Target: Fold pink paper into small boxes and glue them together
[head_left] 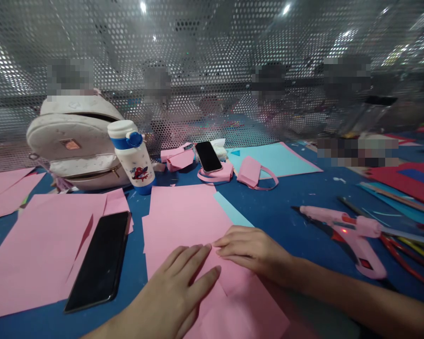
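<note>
My left hand (178, 287) lies flat, fingers stretched out, on a pink paper sheet (183, 216) on the blue table. My right hand (249, 249) rests palm down on the same sheet, its fingertips pressed on a fold just beside my left fingertips. Neither hand holds anything. A strip of light blue paper (233, 212) shows under the sheet's right edge.
A black phone (101, 261) lies on pink paper at left. A white bottle with blue lid (134, 157) and white backpack (74, 141) stand behind. Folded pink paper pieces (252, 174) and a second phone (208, 156) sit further back. A pink glue gun (349, 230) lies at right, before a perforated metal screen.
</note>
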